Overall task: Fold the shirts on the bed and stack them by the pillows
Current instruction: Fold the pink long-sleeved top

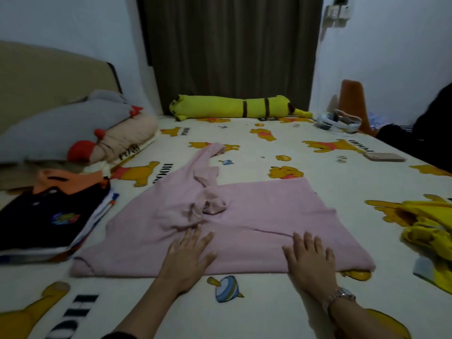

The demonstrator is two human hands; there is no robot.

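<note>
A pink shirt (256, 209) lies spread on the bed (256, 309), partly folded, with one sleeve stretching away toward the upper left and bunched cloth near its middle. My left hand (188, 255) lies flat on its near edge with fingers straight. My right hand (310, 258), with a watch on the wrist, presses flat on the shirt's right part. A stack of folded shirts (49, 216), black on top with orange behind, sits at the left beside the pillows (61, 128). A crumpled yellow shirt (430, 223) lies at the right edge.
A long yellow plush toy (239, 106) lies along the far edge before a dark curtain. A plush with red parts (115, 143) rests by the pillows. A phone (384, 157) and a white device (337, 121) lie at the far right.
</note>
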